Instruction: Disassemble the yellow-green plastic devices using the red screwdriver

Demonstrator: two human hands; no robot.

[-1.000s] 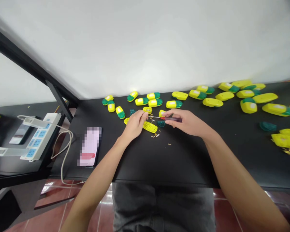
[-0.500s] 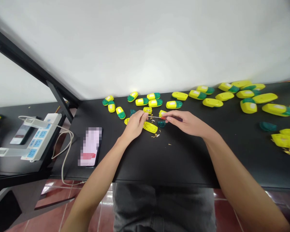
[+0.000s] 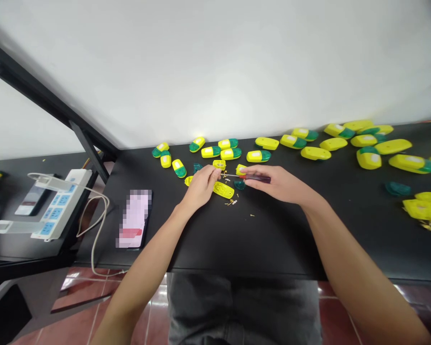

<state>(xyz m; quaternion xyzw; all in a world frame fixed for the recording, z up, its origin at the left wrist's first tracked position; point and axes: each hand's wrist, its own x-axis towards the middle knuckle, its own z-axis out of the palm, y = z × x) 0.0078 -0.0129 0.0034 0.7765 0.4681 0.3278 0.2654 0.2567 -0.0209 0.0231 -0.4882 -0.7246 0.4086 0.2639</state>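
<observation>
1. Right grip [image 3: 273,183] clenched on a red-handled screwdriver [image 3: 256,178], shaft pointing left to a small yellow casing piece [image 3: 219,165], mid-table.
2. Left grip [image 3: 201,188] seems to pinch that piece at the fingertips.
3. Yellow casing half [image 3: 223,189] and loose brass screws [image 3: 232,202] just nearer me.
4. Yellow-green cases [image 3: 258,155] spread far and right; blurred phone [image 3: 134,218] left; table edge [image 3: 237,262] near.
</observation>
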